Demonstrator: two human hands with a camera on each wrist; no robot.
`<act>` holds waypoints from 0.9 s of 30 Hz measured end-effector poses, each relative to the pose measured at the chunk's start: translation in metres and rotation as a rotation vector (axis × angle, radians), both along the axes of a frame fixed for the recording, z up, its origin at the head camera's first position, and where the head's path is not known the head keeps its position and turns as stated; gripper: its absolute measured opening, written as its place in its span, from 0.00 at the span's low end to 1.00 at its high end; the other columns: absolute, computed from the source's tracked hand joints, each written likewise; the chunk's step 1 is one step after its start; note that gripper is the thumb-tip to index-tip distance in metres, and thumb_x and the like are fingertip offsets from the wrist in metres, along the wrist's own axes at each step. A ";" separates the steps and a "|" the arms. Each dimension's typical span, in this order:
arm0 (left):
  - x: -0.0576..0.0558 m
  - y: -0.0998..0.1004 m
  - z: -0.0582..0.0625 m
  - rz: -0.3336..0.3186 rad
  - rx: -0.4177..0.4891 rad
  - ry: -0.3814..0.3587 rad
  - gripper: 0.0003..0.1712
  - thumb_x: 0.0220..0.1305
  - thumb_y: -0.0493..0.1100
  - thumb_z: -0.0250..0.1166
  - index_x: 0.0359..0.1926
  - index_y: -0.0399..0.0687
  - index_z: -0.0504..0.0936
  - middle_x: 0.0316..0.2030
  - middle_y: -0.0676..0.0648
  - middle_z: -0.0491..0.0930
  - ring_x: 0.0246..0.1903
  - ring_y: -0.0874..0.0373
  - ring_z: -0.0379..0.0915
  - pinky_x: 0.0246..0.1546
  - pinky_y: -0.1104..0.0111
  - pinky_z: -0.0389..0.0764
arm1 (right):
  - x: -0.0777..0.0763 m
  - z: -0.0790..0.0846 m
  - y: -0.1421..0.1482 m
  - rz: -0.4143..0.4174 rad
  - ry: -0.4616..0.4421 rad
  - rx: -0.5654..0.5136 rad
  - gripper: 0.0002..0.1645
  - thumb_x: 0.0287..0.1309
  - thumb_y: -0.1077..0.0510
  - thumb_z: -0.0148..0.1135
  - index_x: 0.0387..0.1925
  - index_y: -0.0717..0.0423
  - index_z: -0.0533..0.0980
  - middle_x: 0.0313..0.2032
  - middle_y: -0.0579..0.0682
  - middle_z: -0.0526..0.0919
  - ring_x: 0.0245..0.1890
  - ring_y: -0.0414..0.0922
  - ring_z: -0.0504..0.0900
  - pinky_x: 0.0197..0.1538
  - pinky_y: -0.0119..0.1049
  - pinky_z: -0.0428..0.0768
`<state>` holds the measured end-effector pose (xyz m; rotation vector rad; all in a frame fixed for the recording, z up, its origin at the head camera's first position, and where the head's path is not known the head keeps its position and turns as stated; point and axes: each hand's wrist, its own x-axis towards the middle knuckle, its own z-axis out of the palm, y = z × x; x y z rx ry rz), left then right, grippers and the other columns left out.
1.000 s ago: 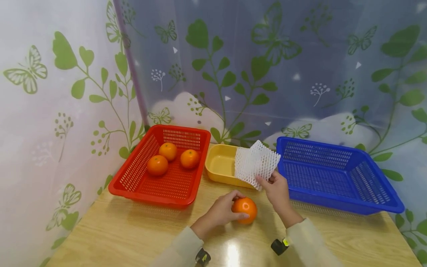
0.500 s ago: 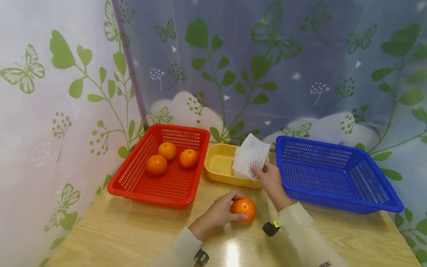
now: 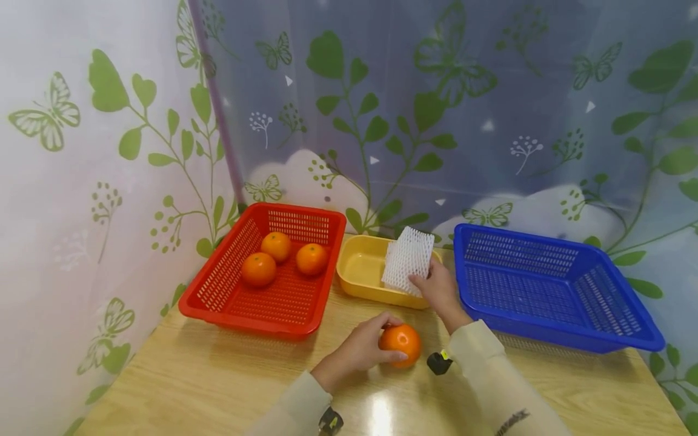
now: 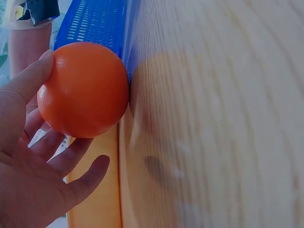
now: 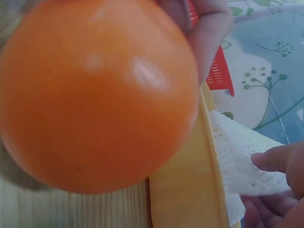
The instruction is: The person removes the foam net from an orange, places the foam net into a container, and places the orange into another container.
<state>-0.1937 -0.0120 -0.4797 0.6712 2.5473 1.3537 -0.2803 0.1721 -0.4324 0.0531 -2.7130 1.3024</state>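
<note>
On the table, my left hand (image 3: 362,346) has its thumb and fingers curved round an orange (image 3: 400,346). The left wrist view shows the thumb against the orange (image 4: 85,90), with some fingers beyond it. A white foam fruit net (image 3: 410,260) is pinched between the thumb and fingers of my right hand (image 3: 440,292). It hangs over the right part of a yellow tub (image 3: 357,292), where more white netting shows beneath it. In the right wrist view the orange (image 5: 99,99) covers much of the frame, and the thumb lies on top of the net (image 5: 244,161).
A red basket (image 3: 245,320) with three oranges inside stands left of the yellow tub. At the right is a blue basket (image 3: 545,336). Behind them hangs a patterned curtain (image 3: 382,121). The wooden table (image 3: 218,381) stretches toward the front.
My right hand has moved left, carrying the foam net from the tub's right edge to over the tub, and the net has then lowered slightly. The left hand keeps its hold on the orange.
</note>
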 end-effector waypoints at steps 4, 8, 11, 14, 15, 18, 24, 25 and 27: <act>0.000 0.000 0.001 0.000 -0.003 -0.004 0.28 0.53 0.51 0.75 0.53 0.56 0.73 0.51 0.54 0.78 0.54 0.56 0.73 0.56 0.61 0.75 | -0.003 -0.002 0.000 -0.052 0.046 0.087 0.52 0.56 0.61 0.68 0.74 0.62 0.47 0.67 0.69 0.60 0.67 0.62 0.61 0.68 0.55 0.61; 0.000 -0.001 0.001 0.003 -0.004 -0.002 0.29 0.52 0.51 0.75 0.53 0.56 0.73 0.52 0.54 0.78 0.54 0.56 0.73 0.57 0.60 0.75 | -0.005 -0.003 -0.001 -0.058 0.121 0.166 0.63 0.52 0.60 0.72 0.76 0.55 0.39 0.72 0.66 0.46 0.72 0.62 0.48 0.70 0.59 0.53; 0.000 -0.002 -0.001 0.002 -0.001 -0.001 0.29 0.52 0.51 0.76 0.52 0.56 0.73 0.51 0.54 0.79 0.54 0.56 0.73 0.57 0.61 0.75 | -0.006 -0.002 -0.001 -0.025 0.138 0.229 0.58 0.54 0.60 0.71 0.76 0.54 0.44 0.74 0.65 0.44 0.73 0.63 0.46 0.70 0.61 0.51; -0.001 -0.002 -0.003 0.000 0.003 -0.007 0.28 0.52 0.51 0.76 0.52 0.56 0.73 0.51 0.54 0.79 0.54 0.56 0.73 0.57 0.60 0.74 | -0.008 0.000 -0.001 0.040 0.114 0.304 0.46 0.59 0.59 0.65 0.74 0.59 0.53 0.73 0.66 0.49 0.72 0.64 0.47 0.71 0.60 0.49; -0.002 -0.002 -0.003 0.000 0.004 -0.008 0.28 0.52 0.51 0.76 0.52 0.56 0.73 0.51 0.54 0.79 0.54 0.56 0.73 0.57 0.60 0.74 | -0.008 0.000 -0.001 0.067 0.104 0.329 0.42 0.61 0.58 0.63 0.72 0.60 0.56 0.72 0.67 0.51 0.72 0.64 0.48 0.71 0.60 0.49; -0.001 -0.002 -0.003 -0.002 0.006 -0.006 0.28 0.52 0.51 0.76 0.52 0.56 0.73 0.51 0.54 0.79 0.54 0.56 0.73 0.57 0.60 0.74 | -0.011 0.000 -0.003 0.154 0.070 0.380 0.31 0.67 0.57 0.56 0.67 0.64 0.65 0.69 0.69 0.59 0.71 0.65 0.52 0.70 0.60 0.51; -0.001 -0.004 -0.002 -0.008 -0.003 0.004 0.29 0.52 0.51 0.75 0.53 0.56 0.73 0.51 0.54 0.79 0.54 0.56 0.73 0.57 0.61 0.75 | -0.015 -0.003 -0.006 0.251 0.039 0.408 0.25 0.72 0.53 0.49 0.61 0.67 0.72 0.64 0.71 0.67 0.67 0.66 0.60 0.69 0.60 0.56; -0.001 -0.004 -0.001 -0.007 -0.005 -0.002 0.29 0.53 0.51 0.75 0.53 0.56 0.73 0.51 0.54 0.79 0.54 0.56 0.73 0.57 0.61 0.75 | -0.015 -0.003 -0.007 0.258 0.027 0.408 0.26 0.72 0.52 0.48 0.60 0.67 0.72 0.63 0.70 0.68 0.67 0.66 0.61 0.68 0.60 0.57; -0.002 -0.004 -0.001 -0.005 -0.010 -0.005 0.29 0.53 0.52 0.75 0.53 0.57 0.73 0.52 0.54 0.79 0.54 0.56 0.73 0.57 0.60 0.75 | -0.017 -0.003 -0.008 0.271 0.005 0.418 0.28 0.73 0.49 0.46 0.59 0.68 0.73 0.62 0.70 0.70 0.66 0.66 0.63 0.68 0.59 0.58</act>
